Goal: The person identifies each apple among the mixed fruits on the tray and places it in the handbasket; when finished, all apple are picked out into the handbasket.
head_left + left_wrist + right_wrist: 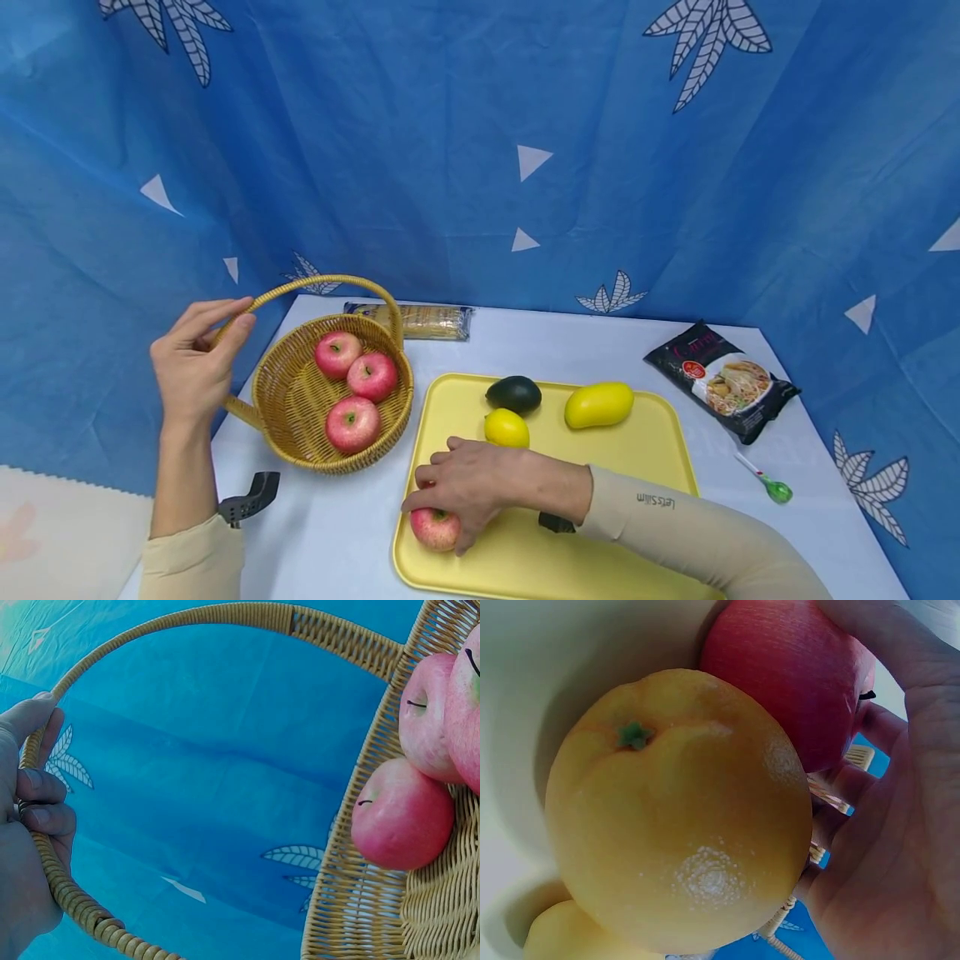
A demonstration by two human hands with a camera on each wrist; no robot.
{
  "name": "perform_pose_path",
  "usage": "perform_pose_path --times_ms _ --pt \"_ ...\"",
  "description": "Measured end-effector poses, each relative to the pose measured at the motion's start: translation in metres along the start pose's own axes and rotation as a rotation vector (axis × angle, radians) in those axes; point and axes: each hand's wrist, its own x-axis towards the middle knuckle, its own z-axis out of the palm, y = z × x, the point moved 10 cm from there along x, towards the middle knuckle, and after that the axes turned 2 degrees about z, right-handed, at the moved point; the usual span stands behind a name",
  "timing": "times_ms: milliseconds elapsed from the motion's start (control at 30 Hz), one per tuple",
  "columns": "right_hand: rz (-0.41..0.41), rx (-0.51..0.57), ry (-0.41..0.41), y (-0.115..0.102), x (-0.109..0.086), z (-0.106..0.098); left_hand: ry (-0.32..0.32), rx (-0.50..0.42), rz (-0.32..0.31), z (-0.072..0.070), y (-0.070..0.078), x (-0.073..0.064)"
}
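Observation:
My left hand (197,354) grips the arched handle (172,622) of a wicker basket (300,408), fingers and thumb curled round it. Inside the basket are three red apples (352,424). Over the yellow tray (525,554), my right hand (472,483) holds another red apple (435,531), thumb on one side and fingers on the other. In the right wrist view that apple (780,682) sits within the fingers, beside a round yellow-orange fruit (675,817) with a green stem mark. The hand and forearm hide this fruit in the head view.
A lemon (506,428), a dark green avocado (513,394) and a yellow mango (598,405) lie on the tray. Behind the basket is a pack of dry noodles (435,322). To the right lie a black noodle packet (722,379) and a green-ended spoon (777,490).

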Motion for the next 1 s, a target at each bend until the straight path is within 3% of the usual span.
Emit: perform_pose_path --times_ms 700,1000 --pt "-0.006 -0.001 0.056 0.001 0.0 -0.01 -0.007 -0.015 0.017 0.001 0.002 -0.001" --pt "-0.002 0.106 0.052 0.01 0.0 -0.025 -0.006 -0.004 0.008 0.001 0.001 -0.001"
